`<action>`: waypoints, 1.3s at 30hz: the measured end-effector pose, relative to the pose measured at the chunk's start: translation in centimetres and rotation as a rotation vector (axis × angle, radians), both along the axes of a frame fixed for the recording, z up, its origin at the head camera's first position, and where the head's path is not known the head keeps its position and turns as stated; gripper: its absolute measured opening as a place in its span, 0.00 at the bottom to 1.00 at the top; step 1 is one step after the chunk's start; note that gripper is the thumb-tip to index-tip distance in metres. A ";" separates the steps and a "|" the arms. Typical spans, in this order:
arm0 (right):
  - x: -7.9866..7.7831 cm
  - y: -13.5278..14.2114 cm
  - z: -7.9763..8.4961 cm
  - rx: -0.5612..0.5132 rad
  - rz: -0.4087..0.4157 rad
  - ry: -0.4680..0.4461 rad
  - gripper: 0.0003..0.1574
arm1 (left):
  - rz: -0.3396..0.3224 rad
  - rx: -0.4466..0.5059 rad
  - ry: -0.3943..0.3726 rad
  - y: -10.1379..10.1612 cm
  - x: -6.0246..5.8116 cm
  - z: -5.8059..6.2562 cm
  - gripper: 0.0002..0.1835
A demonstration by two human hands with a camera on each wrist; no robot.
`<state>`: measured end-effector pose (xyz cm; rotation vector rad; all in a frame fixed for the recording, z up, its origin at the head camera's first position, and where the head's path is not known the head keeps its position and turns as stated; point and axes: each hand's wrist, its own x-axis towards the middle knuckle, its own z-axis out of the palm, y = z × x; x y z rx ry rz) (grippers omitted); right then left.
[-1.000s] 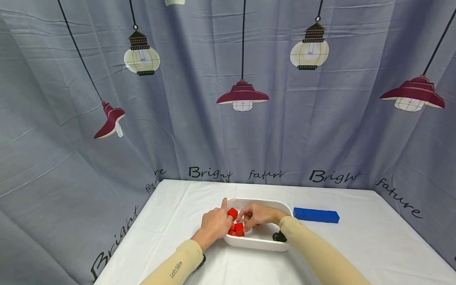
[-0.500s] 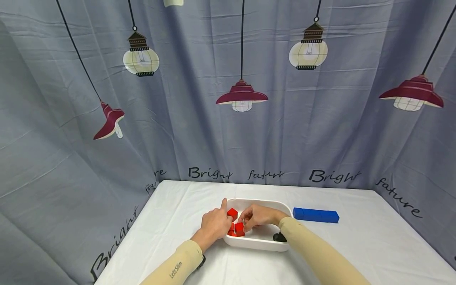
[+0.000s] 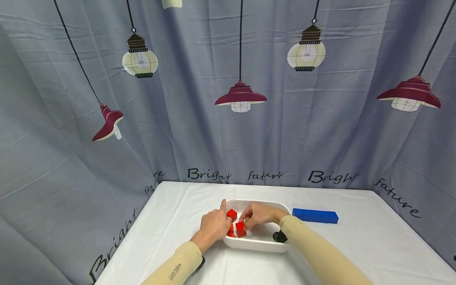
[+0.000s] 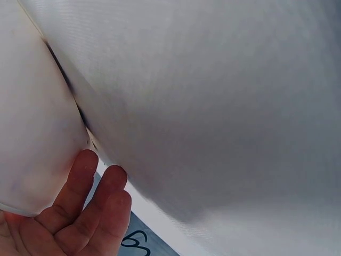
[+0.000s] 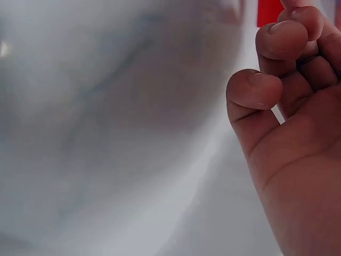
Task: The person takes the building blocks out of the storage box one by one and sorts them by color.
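In the head view, a white tray [image 3: 254,245] with rounded corners stands on the table and holds several red cubes. My left hand [image 3: 215,224] grips its left end, with one finger pointing up along the rim. The left wrist view shows the fingers [image 4: 109,213] against the outer wall. My right hand [image 3: 259,215] reaches into the tray and pinches a tilted red cube [image 3: 240,229]. Another red cube [image 3: 231,215] lies behind it, and more are partly hidden by the left hand. In the right wrist view, curled fingers [image 5: 282,40] hide most of a red patch.
A row of blue blocks [image 3: 315,215] lies behind and right of the tray on the white-covered table [image 3: 185,202]. A grey curtain [image 3: 199,118] printed with lamps hangs around the back and sides. A black device [image 3: 280,236] shows under the right wrist.
The right fingers have come together on the near red cube. That cube is now tilted and slightly farther from the cubes on its left. The left hand stays on the tray.
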<state>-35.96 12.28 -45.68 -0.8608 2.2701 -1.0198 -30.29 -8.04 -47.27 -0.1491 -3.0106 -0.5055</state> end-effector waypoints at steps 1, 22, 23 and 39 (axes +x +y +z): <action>-0.1 0.1 0.2 0.012 -0.002 0.011 0.12 | -0.001 -0.002 -0.002 0.0 0.0 0.0 0.37; 0.6 4.2 5.2 0.077 -0.066 0.089 0.09 | -0.004 -0.027 0.038 -0.1 0.0 0.0 0.37; 0.7 4.5 5.3 0.079 -0.069 0.094 0.08 | -0.005 -0.023 0.036 -0.1 0.0 0.0 0.37; 2.6 9.3 6.3 0.047 -0.129 0.100 0.09 | -0.013 -0.003 0.045 -0.2 -0.1 -0.1 0.36</action>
